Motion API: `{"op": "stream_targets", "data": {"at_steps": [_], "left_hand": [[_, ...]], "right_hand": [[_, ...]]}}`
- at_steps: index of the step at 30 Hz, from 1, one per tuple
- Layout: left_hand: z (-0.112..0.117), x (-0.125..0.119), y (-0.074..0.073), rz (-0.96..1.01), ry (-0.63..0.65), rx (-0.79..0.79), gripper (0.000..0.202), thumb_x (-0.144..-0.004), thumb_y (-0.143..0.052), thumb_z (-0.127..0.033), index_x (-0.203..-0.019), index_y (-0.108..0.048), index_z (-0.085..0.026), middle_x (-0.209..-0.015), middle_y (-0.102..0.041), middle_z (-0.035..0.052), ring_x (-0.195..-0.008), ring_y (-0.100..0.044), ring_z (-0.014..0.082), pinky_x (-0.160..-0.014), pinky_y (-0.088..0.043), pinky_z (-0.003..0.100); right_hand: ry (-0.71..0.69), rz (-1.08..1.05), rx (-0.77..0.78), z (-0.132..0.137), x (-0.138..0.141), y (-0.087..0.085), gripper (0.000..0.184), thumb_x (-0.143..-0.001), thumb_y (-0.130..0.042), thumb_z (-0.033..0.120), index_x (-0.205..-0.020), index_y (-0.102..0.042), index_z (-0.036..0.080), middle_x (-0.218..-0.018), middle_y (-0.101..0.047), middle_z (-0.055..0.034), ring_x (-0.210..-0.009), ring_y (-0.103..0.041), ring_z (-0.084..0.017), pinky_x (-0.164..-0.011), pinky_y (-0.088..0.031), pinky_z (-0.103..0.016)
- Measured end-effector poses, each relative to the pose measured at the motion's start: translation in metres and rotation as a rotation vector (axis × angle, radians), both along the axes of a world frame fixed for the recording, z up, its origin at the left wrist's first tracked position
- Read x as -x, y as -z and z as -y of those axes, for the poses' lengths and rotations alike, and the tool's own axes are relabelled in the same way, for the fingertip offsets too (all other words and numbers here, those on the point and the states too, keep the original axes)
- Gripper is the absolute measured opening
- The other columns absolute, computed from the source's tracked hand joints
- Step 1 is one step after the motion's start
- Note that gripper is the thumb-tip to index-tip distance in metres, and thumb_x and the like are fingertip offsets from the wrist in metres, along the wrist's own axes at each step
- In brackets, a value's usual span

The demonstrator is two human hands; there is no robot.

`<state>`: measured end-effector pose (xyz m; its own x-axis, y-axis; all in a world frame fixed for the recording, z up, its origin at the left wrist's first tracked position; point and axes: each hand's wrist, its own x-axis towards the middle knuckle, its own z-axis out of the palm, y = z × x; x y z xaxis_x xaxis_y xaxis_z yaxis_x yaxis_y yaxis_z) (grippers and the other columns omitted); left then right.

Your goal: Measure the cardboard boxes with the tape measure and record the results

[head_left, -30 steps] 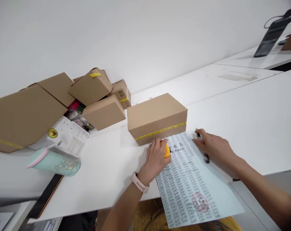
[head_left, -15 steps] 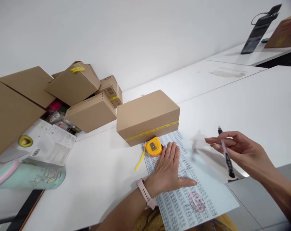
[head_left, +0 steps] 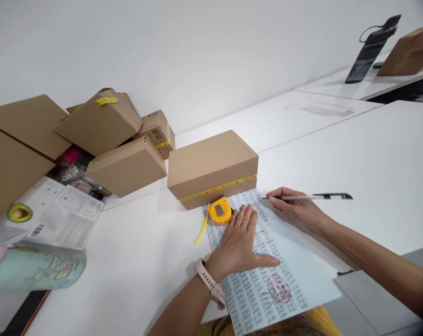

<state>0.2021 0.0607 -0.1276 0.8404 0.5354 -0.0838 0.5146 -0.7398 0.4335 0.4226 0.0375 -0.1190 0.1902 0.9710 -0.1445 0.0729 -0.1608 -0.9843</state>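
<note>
Head view: nearest the wearer, the printed sheet lay on the white table, its near end projecting past the table edge. It appeared light and flexible, liable to slide or crease, and was judged best steadied by a flat palm or lifted by its margins. The left hand was spread on it, palm down, thumb out, gripping nothing. The right hand was closed in a pinch on the pen close to its tip, over the sheet's right margin; contact between tip and paper could not be confirmed. Slim and rigid, the pen was assessed as light, apt to roll if laid down, and rightly held near the point. Just beyond the left fingertips, the yellow tape measure rested on the sheet's far left corner, its tongue extending leftward. Its case looked hard and compact, probably smooth, and best taken across both sides. Behind it stood the closed carton, apparently stiff-walled but crushable, to be held by opposite ends; its weight could not be determined. Farthest off stood the dark bottle.
</note>
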Motion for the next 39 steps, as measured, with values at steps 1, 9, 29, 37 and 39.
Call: {"op": "stream_targets", "data": {"at_steps": [1,9,29,37,39], "left_hand": [[0.000,0.001,0.002,0.016,0.003,-0.011,0.121,-0.073,-0.058,-0.081,-0.156,-0.008,-0.009,-0.164,-0.002,0.0197,-0.151,0.003,0.0312,-0.123,-0.011,0.057],[-0.003,-0.005,-0.005,0.017,0.021,-0.016,0.092,-0.086,-0.048,-0.073,-0.154,-0.024,-0.016,-0.164,-0.017,0.0096,-0.151,-0.007,0.0354,-0.121,-0.013,0.058],[-0.004,-0.021,-0.006,0.013,-0.038,-0.215,0.069,-0.089,-0.053,-0.064,-0.141,-0.043,-0.019,-0.156,-0.035,0.0140,-0.134,-0.039,0.0361,-0.109,-0.032,0.056],[-0.004,-0.021,-0.008,0.004,-0.033,-0.217,0.071,-0.089,-0.053,-0.064,-0.141,-0.043,-0.016,-0.155,-0.037,0.0159,-0.134,-0.038,0.0368,-0.110,-0.030,0.057],[-0.004,-0.021,-0.008,0.011,-0.034,-0.222,0.071,-0.089,-0.053,-0.063,-0.141,-0.043,-0.016,-0.155,-0.037,0.0159,-0.134,-0.039,0.0366,-0.111,-0.030,0.057]], "right_hand": [[0.021,0.027,0.007,-0.005,0.002,0.004,0.035,-0.082,-0.067,0.054,-0.085,-0.058,0.021,-0.058,-0.052,0.0037,-0.050,-0.046,-0.011,-0.046,-0.037,-0.026],[-0.003,0.240,-0.108,-0.021,0.007,0.018,0.028,-0.088,-0.057,0.050,-0.085,-0.049,0.023,-0.056,-0.044,0.0073,-0.046,-0.036,-0.010,-0.043,-0.027,-0.025],[-0.011,0.419,-0.170,-0.027,0.009,0.021,0.030,-0.088,-0.055,0.047,-0.072,-0.043,0.024,-0.052,-0.037,0.0071,-0.049,-0.031,-0.011,-0.046,-0.027,-0.026],[-0.019,0.427,-0.158,-0.029,0.009,0.021,0.030,-0.088,-0.055,0.046,-0.072,-0.043,0.024,-0.052,-0.037,0.0073,-0.050,-0.032,-0.011,-0.047,-0.028,-0.026],[-0.017,0.434,-0.156,-0.029,0.010,0.021,0.029,-0.087,-0.056,0.045,-0.072,-0.043,0.024,-0.053,-0.038,0.0070,-0.050,-0.033,-0.011,-0.047,-0.029,-0.026]]}}
